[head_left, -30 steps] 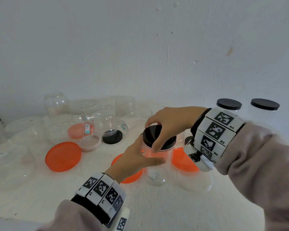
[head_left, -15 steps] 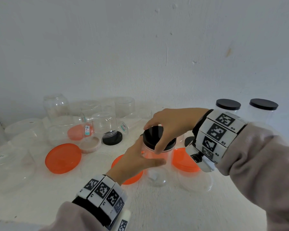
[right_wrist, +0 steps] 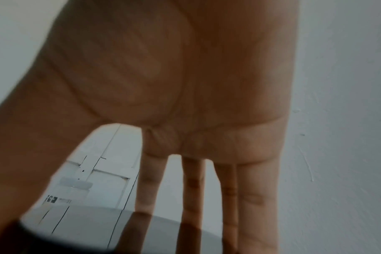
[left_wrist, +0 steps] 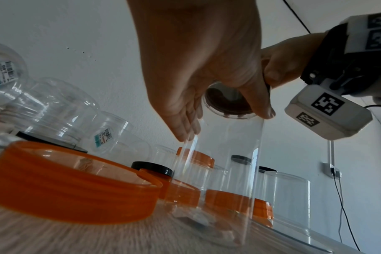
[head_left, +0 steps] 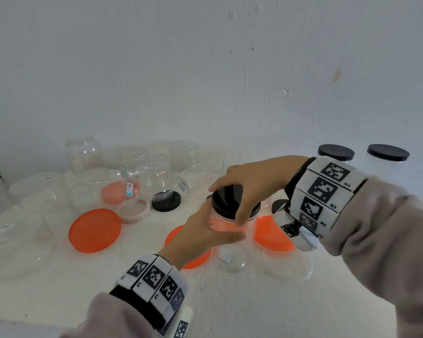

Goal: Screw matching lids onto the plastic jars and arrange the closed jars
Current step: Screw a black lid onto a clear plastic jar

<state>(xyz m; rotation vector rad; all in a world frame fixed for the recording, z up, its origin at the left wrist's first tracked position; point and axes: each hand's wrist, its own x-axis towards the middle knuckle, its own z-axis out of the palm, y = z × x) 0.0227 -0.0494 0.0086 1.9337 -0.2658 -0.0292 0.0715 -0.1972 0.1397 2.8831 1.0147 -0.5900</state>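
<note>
A left hand grips a tall clear jar at frame centre while a right hand pinches its black lid; an orange lid lies lower left on the table.

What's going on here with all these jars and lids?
A person is putting a black lid on a clear jar that stands on a white table. The left hand holds the jar's side, while the right hand grips the lid from above. Two jars with black lids stand at the back right. Loose orange lids and open jars lie around.
</note>
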